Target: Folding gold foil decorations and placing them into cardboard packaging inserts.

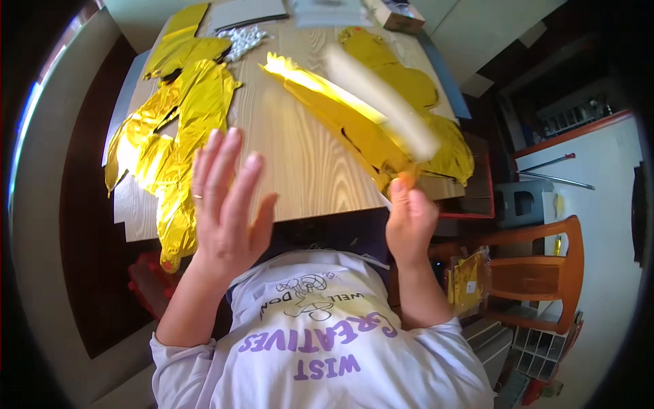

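My right hand (413, 225) is closed, pinching one end of a flat gold foil balloon (334, 119) between thumb and fingers. The balloon stretches up and leftward over the wooden table (300, 177), its far end crinkled and shiny. Alongside it is a long white strip (381, 102), smeared by motion; I cannot tell what it is or whether it touches the foil. With fingers raised and apart, my left hand (228, 211) holds nothing. It is above the table's near edge, just right of a pile of crumpled gold foil balloons (197, 102).
More gold foil balloons (392, 71) lie along the table's right side. White small pieces (243, 41), a grey flat item (248, 13) and an open box (396, 13) sit at the far edge. To the right stands a wooden chair (524, 273) with a bagged gold packet (469, 281).
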{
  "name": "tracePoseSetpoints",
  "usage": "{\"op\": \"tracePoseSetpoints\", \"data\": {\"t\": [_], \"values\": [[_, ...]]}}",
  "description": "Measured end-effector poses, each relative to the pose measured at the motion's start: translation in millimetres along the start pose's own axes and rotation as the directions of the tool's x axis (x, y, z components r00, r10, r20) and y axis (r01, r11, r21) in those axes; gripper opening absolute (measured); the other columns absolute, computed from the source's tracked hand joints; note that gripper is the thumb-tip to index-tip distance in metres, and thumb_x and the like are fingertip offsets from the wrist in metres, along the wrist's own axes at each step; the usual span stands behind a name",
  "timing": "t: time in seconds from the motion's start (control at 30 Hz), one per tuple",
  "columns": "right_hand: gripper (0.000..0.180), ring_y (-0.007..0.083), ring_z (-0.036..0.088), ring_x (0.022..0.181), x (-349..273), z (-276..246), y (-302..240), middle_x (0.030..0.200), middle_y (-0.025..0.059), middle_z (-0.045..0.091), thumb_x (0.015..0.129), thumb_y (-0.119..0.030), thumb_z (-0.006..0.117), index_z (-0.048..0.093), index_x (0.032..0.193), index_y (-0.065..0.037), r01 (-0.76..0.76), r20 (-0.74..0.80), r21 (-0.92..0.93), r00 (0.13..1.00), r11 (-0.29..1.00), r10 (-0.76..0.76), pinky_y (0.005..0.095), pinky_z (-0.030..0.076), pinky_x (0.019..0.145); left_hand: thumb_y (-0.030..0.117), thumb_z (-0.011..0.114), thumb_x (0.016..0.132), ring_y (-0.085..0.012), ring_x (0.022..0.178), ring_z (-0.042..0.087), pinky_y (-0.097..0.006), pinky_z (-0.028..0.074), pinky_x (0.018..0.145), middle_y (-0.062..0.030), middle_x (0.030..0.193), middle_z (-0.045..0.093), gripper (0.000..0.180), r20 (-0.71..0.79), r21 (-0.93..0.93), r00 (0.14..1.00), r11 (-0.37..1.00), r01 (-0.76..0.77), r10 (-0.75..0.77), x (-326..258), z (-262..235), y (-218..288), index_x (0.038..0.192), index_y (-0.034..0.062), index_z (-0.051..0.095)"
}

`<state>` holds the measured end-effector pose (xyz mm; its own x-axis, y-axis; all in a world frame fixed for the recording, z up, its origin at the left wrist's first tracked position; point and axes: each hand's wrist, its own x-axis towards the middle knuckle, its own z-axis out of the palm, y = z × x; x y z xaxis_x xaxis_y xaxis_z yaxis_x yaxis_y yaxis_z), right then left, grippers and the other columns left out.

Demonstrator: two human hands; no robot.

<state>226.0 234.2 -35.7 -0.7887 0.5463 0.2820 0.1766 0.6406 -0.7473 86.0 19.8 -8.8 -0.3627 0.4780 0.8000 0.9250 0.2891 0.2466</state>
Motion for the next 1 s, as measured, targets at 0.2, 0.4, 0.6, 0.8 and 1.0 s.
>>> {"op": "tracePoseSetpoints", "data": {"t": [0.2,0.4,0.6,0.8,1.0], "values": [[0.033,0.0247,0.056,0.113,9,19,-7,0.122,0.0103,0.057,0.097,-0.023,0.048,0.050,0.125,-0.004,-0.288,0.280,0.957,0.902,-0.023,0.329,0.0406,0.043,0.099,0.003,0.063,0.079,-0.0416,0.130,0.037,-0.050,0.031,0.106,-0.0220,0.139,0.040,0.045,0.302,-0.138,0.951,0.984,0.117,-0.071,8,9,17,0.123,0.0041,0.054],[0.036,0.0234,0.053,0.118,-17,61,-6,0.128,0.0101,0.054,0.099,-0.024,0.042,0.044,0.130,-0.006,-0.430,0.512,0.858,0.756,-0.280,0.407,0.0404,0.042,0.101,0.013,0.067,0.078,-0.0391,0.122,0.043,-0.048,0.035,0.102,-0.0188,0.131,0.047,0.045,0.358,-0.133,0.911,0.955,0.265,-0.203,-16,28,5,0.121,0.0061,0.055],[0.040,0.0219,0.047,0.123,-25,60,-14,0.134,0.0085,0.049,0.100,-0.029,0.039,0.040,0.134,-0.007,-0.497,0.572,0.820,0.731,-0.284,0.371,0.0413,0.035,0.106,0.019,0.072,0.072,-0.0360,0.115,0.048,-0.046,0.040,0.095,-0.0158,0.127,0.049,0.054,0.398,-0.093,0.873,0.935,0.343,-0.281,-30,22,25,0.121,0.0056,0.054],[0.038,0.0200,0.050,0.115,-48,52,-22,0.126,0.0088,0.053,0.100,-0.027,0.040,0.044,0.130,-0.004,-0.566,0.613,0.788,0.681,-0.244,0.401,0.0373,0.038,0.101,0.029,0.073,0.066,-0.0310,0.127,0.042,-0.047,0.033,0.105,-0.0091,0.134,0.047,0.066,0.490,-0.152,0.868,0.988,-0.010,0.084,-60,29,28,0.128,0.0174,0.054],[0.038,0.0182,0.051,0.114,-55,54,-13,0.125,0.0078,0.054,0.099,-0.028,0.041,0.044,0.130,-0.005,-0.541,0.624,0.781,0.687,-0.311,0.372,0.0380,0.038,0.101,0.025,0.068,0.068,-0.0288,0.126,0.043,-0.046,0.034,0.105,-0.0080,0.134,0.049,0.060,0.571,-0.206,0.804,0.977,-0.054,0.165,-72,32,26,0.126,0.0158,0.056]]}}
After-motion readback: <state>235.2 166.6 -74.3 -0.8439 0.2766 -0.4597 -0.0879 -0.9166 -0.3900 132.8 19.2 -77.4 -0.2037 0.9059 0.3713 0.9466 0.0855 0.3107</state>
